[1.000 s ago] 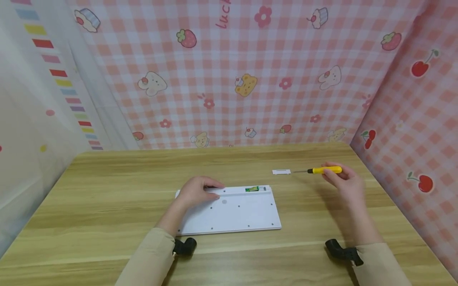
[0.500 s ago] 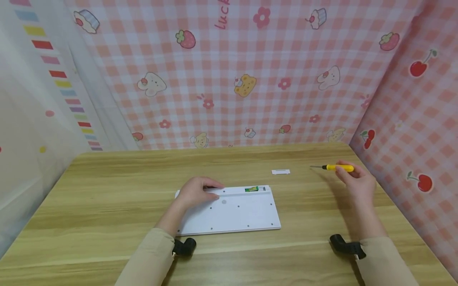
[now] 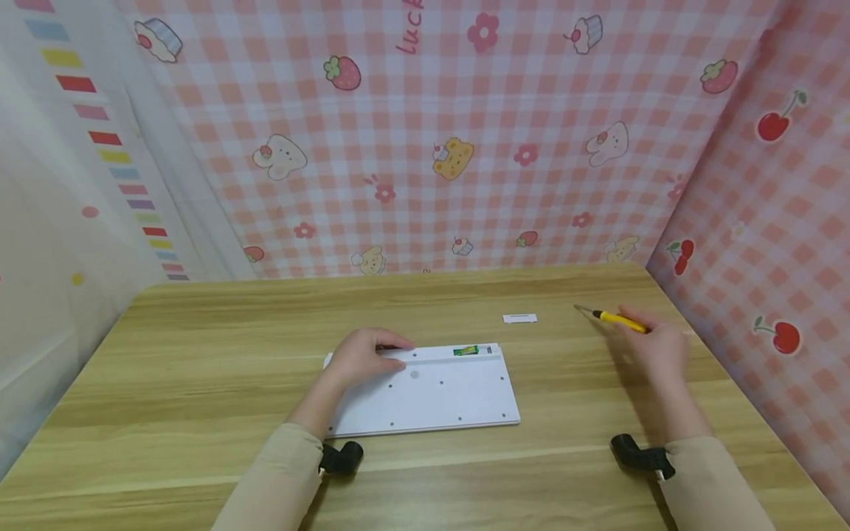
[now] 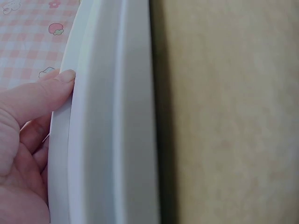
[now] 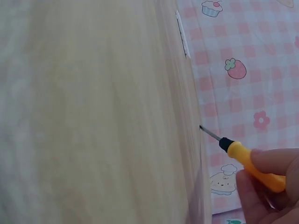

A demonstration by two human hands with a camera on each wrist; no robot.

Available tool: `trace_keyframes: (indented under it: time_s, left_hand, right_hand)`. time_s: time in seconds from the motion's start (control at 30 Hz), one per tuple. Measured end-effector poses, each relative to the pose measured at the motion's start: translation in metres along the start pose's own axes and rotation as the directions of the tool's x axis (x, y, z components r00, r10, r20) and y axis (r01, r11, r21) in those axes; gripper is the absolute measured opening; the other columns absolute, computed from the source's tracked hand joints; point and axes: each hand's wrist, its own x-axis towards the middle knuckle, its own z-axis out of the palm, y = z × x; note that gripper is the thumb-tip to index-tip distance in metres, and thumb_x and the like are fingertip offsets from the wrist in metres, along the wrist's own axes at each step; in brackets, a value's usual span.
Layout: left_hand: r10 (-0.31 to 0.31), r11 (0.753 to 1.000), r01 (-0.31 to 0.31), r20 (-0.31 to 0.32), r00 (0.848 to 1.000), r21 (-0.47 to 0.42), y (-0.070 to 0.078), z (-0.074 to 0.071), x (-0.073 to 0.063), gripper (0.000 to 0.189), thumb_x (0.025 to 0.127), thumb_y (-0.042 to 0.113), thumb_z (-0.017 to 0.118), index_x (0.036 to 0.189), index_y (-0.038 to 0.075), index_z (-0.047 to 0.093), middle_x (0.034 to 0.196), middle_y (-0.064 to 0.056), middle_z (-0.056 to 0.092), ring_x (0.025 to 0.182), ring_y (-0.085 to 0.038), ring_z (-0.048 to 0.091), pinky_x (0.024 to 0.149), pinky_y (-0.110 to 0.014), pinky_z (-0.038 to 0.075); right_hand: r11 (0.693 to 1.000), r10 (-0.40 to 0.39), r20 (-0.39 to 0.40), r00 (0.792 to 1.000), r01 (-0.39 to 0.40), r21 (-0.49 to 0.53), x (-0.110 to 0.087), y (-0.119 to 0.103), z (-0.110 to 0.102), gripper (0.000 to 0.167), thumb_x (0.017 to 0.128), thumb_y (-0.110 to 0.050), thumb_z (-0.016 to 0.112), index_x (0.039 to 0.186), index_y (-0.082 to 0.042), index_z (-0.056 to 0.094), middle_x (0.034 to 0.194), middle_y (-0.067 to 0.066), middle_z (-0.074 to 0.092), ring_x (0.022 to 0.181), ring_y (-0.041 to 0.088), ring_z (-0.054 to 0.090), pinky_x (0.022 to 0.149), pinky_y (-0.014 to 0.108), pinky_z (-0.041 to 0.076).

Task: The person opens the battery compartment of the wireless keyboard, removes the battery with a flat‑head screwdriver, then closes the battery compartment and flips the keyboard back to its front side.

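A white keyboard (image 3: 451, 402) lies underside up on the wooden table, small screws dotting its back. My left hand (image 3: 361, 359) grips its far edge at the left, thumb on the raised ridge and fingers behind it; the left wrist view shows the thumb (image 4: 58, 86) on that rim. At the ridge's right end the battery slot is uncovered, with a green battery (image 3: 466, 350) inside. My right hand (image 3: 657, 346) holds a yellow-handled screwdriver (image 3: 620, 321) above the table at the right, its tip pointing left and away. Left of that tip lies the small white battery cover (image 3: 520, 318).
A pink checked cloth (image 3: 412, 199) hangs behind the table (image 3: 199, 369), and another cloth (image 3: 783, 243) borders it at the right. Black wrist mounts (image 3: 341, 459) stick out inward from both sleeves.
My right hand has drawn the screwdriver rightward away from the battery cover, then turned it so the handle slants. The left hand and keyboard stay in place.
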Motion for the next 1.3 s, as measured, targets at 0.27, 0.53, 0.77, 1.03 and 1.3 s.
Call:
trace_keyframes:
  time_s: [0.27,0.53,0.77,1.03,1.3]
  left_hand:
    - [0.009,1.000,-0.009,0.001,1.000,0.004,0.000,0.000,0.001,0.026,0.083,0.009,0.080,0.108,0.017,0.078,0.113,0.000,0.072,0.113,-0.023,0.063,0.099,-0.041,0.048]
    - [0.002,1.000,-0.002,-0.005,1.000,0.002,-0.002,0.000,0.001,0.025,0.084,0.010,0.080,0.108,0.017,0.078,0.113,0.000,0.072,0.113,-0.023,0.063,0.099,-0.041,0.048]
    - [-0.002,1.000,0.002,-0.006,1.000,0.013,-0.001,0.001,0.001,0.026,0.083,0.011,0.081,0.108,0.018,0.078,0.113,0.001,0.072,0.113,-0.022,0.063,0.099,-0.041,0.048]
    - [-0.004,1.000,0.004,-0.007,1.000,0.007,-0.001,0.001,0.001,0.026,0.083,0.011,0.080,0.108,0.017,0.078,0.113,0.000,0.072,0.113,-0.023,0.063,0.099,-0.041,0.048]
    - [0.003,1.000,-0.003,-0.007,1.000,0.012,0.001,0.000,-0.001,0.026,0.083,0.011,0.081,0.108,0.017,0.078,0.112,0.000,0.072,0.113,-0.023,0.063,0.099,-0.041,0.048]
  right_hand:
    - [0.995,-0.088,0.086,0.992,0.092,-0.048,0.000,0.007,0.003,0.042,0.091,-0.024,0.071,0.128,-0.003,0.066,0.129,0.028,0.058,0.118,0.045,0.053,0.092,0.051,0.043]
    - [0.956,-0.211,0.172,0.962,0.240,-0.169,0.000,0.010,0.006,0.040,0.090,-0.022,0.073,0.123,0.001,0.067,0.113,0.031,0.062,0.101,0.045,0.058,0.077,0.051,0.046]
    - [0.930,-0.257,0.253,0.933,0.310,-0.200,0.002,0.016,0.012,0.044,0.089,-0.022,0.075,0.122,0.005,0.066,0.100,0.026,0.068,0.089,0.039,0.061,0.071,0.046,0.047]
    - [0.924,-0.240,0.314,0.918,0.316,-0.216,0.004,0.014,0.012,0.057,0.090,-0.031,0.074,0.128,0.009,0.060,0.101,0.026,0.068,0.088,0.038,0.062,0.073,0.050,0.048]
    - [0.931,-0.212,0.342,0.915,0.296,-0.215,0.002,0.010,0.010,0.060,0.090,-0.033,0.074,0.128,0.012,0.058,0.105,0.028,0.067,0.094,0.041,0.062,0.078,0.052,0.050]
